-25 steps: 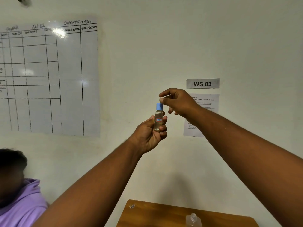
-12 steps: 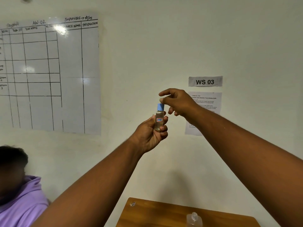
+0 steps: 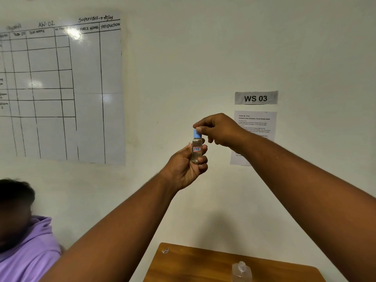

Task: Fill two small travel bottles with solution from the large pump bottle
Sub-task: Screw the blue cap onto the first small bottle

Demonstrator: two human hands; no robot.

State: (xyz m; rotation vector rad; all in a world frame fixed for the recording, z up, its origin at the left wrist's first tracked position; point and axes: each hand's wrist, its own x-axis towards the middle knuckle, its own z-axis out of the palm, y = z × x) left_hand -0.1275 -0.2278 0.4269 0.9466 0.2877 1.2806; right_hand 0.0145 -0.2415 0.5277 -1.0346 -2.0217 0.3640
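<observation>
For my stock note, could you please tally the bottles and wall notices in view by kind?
Small travel bottle with blue cap, held up in the left hand: 1
Clear bottle on the wooden table: 1
Whiteboard chart: 1
WS 03 sign: 1
Printed task sheet: 1
Total: 5

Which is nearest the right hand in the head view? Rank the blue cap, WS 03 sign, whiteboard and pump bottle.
1. Blue cap: pinched by the right hand.
2. WS 03 sign: just above, on the wall.
3. Pump bottle: below, on the table.
4. Whiteboard: far left.
</observation>
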